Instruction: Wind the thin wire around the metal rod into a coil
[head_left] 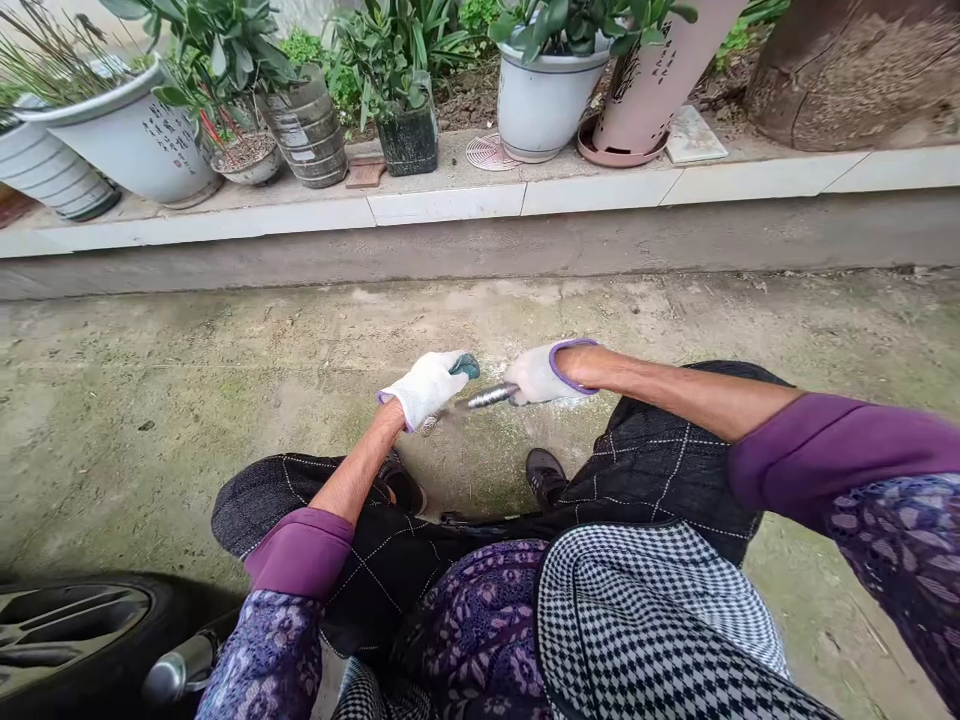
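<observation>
Both of my hands wear white knit gloves with purple cuffs. My left hand (pixel 426 386) is closed around a small dark green object (pixel 466 366) that pokes out past the fingers. My right hand (pixel 541 374) grips the end of a shiny metal tool (pixel 489 397) that points left and down toward the left hand. The tool's tip is blurred by motion just under my left hand. Both hands hover low over the concrete ground (pixel 225 380), above my knees and black shoes (pixel 545 474).
A raised tiled ledge (pixel 450 200) runs across the back, holding several potted plants, among them a white pot (pixel 544 100) and a dark pot (pixel 409 135). A vehicle tyre (pixel 75 630) and a chrome exhaust pipe (pixel 176 670) sit at the lower left.
</observation>
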